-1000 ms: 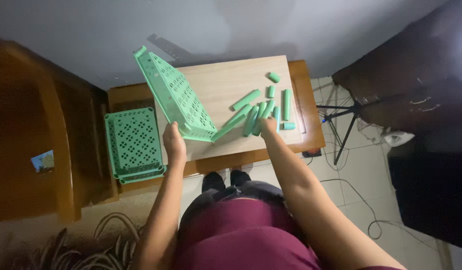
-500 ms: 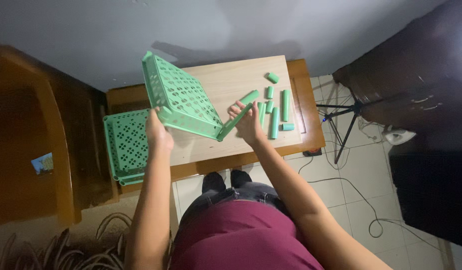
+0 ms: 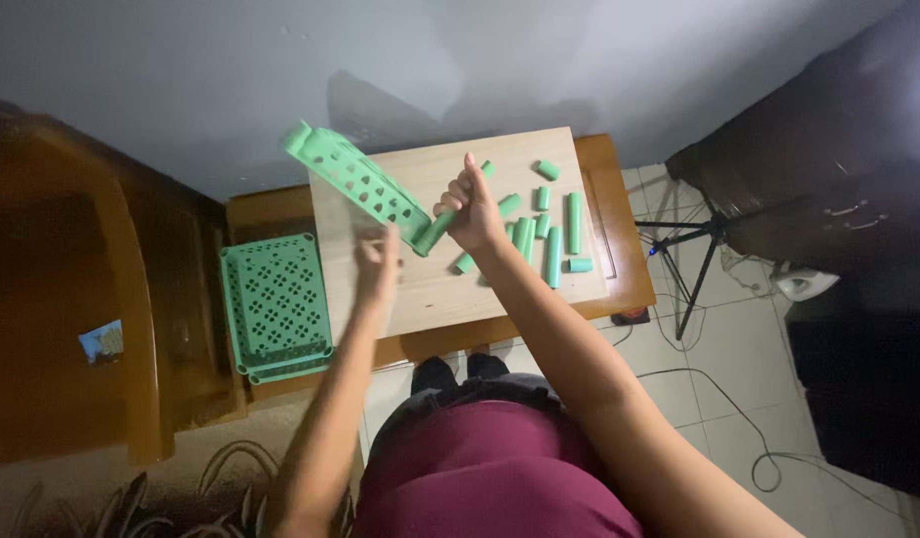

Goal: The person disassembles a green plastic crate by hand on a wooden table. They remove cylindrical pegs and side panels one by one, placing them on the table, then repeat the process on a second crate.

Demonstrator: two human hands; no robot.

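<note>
My right hand [image 3: 470,209] grips a green plastic tube [image 3: 436,232] that is joined to one corner of a green perforated shelf panel [image 3: 355,179]. The panel is lifted off the wooden board [image 3: 430,289] and tilts up toward the far left. My left hand [image 3: 378,261] hovers blurred just below the panel with fingers spread and nothing in it. Several loose green tubes [image 3: 552,239] lie on the board to the right of my right hand.
A stack of green perforated panels [image 3: 277,304] rests on a lower wooden surface at the left. A dark tripod stand [image 3: 694,259] and cables stand on the tiled floor at the right. A dark wooden chair back [image 3: 131,299] is at far left.
The panel has swung from facing me to edge-on, tilted up-left. My left hand has let go of its edge and dropped below it. My right hand has closed around the corner tube.
</note>
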